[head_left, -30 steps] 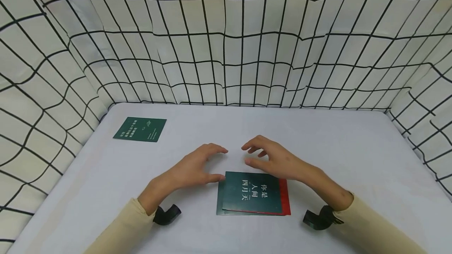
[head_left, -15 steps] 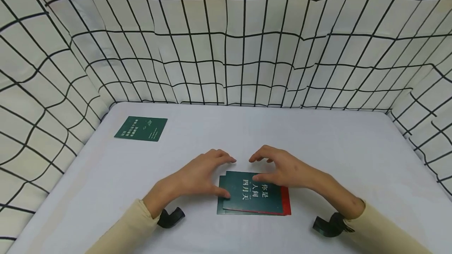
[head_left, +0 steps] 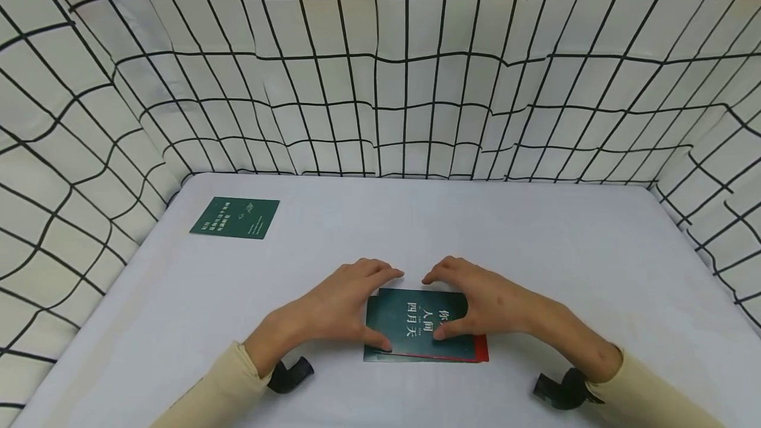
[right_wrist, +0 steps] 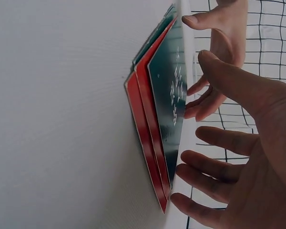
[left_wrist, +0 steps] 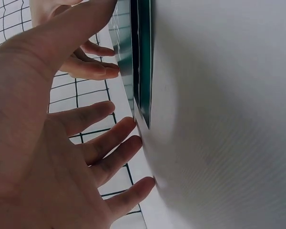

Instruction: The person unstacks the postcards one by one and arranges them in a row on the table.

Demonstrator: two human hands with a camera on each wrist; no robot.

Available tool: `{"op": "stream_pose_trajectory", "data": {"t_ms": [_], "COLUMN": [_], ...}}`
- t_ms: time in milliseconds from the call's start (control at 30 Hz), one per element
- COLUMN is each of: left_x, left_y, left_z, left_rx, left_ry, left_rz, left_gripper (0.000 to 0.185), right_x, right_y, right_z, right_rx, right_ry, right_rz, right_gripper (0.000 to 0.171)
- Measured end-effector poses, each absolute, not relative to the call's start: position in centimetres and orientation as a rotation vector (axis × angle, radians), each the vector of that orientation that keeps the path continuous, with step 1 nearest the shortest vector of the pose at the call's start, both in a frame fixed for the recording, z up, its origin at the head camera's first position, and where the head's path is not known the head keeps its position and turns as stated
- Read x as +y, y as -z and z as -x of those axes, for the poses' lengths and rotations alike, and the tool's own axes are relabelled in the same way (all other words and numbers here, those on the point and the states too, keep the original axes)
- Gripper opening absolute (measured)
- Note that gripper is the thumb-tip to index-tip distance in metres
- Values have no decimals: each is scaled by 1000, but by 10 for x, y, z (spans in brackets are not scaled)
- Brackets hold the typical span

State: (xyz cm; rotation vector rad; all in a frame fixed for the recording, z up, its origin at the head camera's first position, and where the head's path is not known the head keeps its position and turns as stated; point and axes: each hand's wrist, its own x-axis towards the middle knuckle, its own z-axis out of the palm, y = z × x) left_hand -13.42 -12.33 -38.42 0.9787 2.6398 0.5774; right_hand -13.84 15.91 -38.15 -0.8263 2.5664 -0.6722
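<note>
Left hand (head_left: pixel 333 306) and right hand (head_left: pixel 481 302) on the stack (head_left: pixel 416 322) of green and red booklets – thumbs on the top cover, fingers spread at the far edge, not clamped. Near centre of the table (head_left: pixel 535 249). Green card (head_left: pixel 235 217) far left.

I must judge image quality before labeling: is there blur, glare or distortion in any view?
Head view: even soft light, no glare, sharp; the grid backdrop bows from wide-angle distortion. Left wrist view: the left hand is close and soft, the table blurred. Right wrist view: the booklets are sharp, the right hand slightly soft.
</note>
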Motion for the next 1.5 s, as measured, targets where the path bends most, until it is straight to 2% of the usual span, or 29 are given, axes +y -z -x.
{"op": "stream_pose_trajectory", "data": {"t_ms": [433,767,1133,1500], "left_x": [-124,-122,-121,-120], "left_y": [383,385,386,385], "left_z": [128,126,126,127], "left_rx": [2609,2631,2646,2653], "left_ry": [-575,-541,-534,-519], "left_rz": [-1001,-1043,-1060,-1053], "left_gripper": [107,105,102,97], "right_x": [157,152,151,151], "right_y": [384,383,383,382], "right_z": [123,116,113,115], "right_rx": [2597,2633,2657,2652], "right_ry": [531,403,379,400], "right_rz": [989,1042,1101,1068], "right_gripper": [93,98,90,89]}}
